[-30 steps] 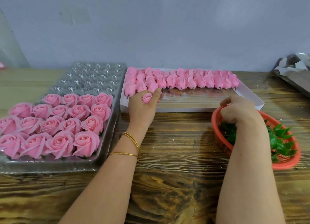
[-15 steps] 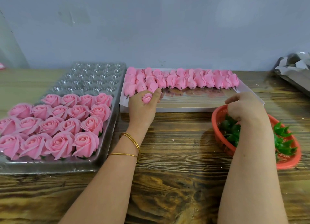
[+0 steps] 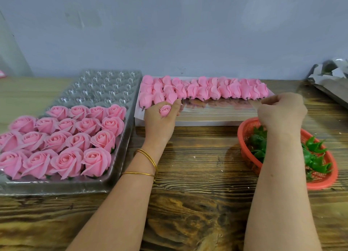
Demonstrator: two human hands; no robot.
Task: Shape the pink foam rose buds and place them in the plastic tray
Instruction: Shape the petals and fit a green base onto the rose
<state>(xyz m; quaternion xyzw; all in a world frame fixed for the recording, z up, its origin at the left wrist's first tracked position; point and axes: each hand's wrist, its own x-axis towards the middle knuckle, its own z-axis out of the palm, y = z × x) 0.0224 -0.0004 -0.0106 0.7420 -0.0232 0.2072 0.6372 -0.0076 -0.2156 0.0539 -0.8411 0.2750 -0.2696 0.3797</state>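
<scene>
1. Two hands are working over a wooden tabletop (image 3: 197, 166), both close to a flat white box (image 3: 207, 121) that is lying along the wall.
2. The left hand (image 3: 160, 122) is resting at the box's near left corner. Its fingers are curling round one small pink rose bud (image 3: 165, 110), whose spiral top is facing the camera. Gold bangles (image 3: 148, 156) are sitting on that wrist.
3. The right hand (image 3: 282, 113) is hovering over the box's near right corner, with its fingers curled and its thumb reaching toward the forefinger. I cannot tell whether anything is being pinched between them.
4. Inside the box, the unshaped buds (image 3: 207, 89) are lying packed in rows against its far side, with their dark stubs pointing toward the near side. The near half of the box floor is showing bare and glossy.
5. Just left of the box, the plastic tray (image 3: 116, 175) is lying lengthwise. Opened roses (image 3: 62, 137) are filling several rows of its near cells, while the cells at its far end are showing only clear plastic.
6. Near the box's right corner, on the side toward the camera, a red mesh basket (image 3: 320, 183) is holding green leafy pieces (image 3: 314, 160). The right forearm is crossing over the basket's left rim.
7. Beyond the box's right end, a crumpled silver sheet (image 3: 331, 75) is lying by the wall.
</scene>
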